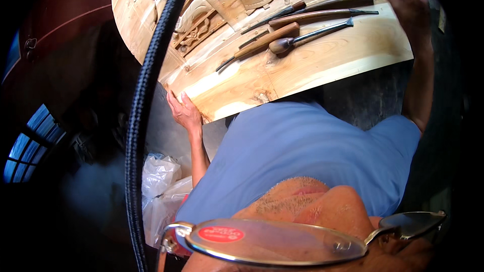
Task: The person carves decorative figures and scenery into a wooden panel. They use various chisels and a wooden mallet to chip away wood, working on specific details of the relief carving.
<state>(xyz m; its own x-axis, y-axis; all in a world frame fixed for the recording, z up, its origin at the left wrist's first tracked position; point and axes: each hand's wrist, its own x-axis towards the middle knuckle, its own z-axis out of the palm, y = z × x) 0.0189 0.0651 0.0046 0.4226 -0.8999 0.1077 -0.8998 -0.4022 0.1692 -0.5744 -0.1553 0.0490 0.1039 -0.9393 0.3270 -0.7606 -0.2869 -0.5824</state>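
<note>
A large pale wooden panel (312, 65) with carved relief figures along its far part lies in front of me. My left hand (184, 112) grips its near left corner, fingers on the edge. My right hand (403, 1) is raised over the panel's far right side, fingers apart, holding nothing that I can see. Several carving chisels (282, 30) with wooden handles lie side by side on the plain part of the panel, between my two hands.
A thick black braided cord (151, 75) hangs down the left of the view, crossing the panel. White plastic bags (161, 186) lie on the floor at lower left. My blue shirt (302, 151) fills the lower middle, and spectacles (282, 242) hang at the bottom.
</note>
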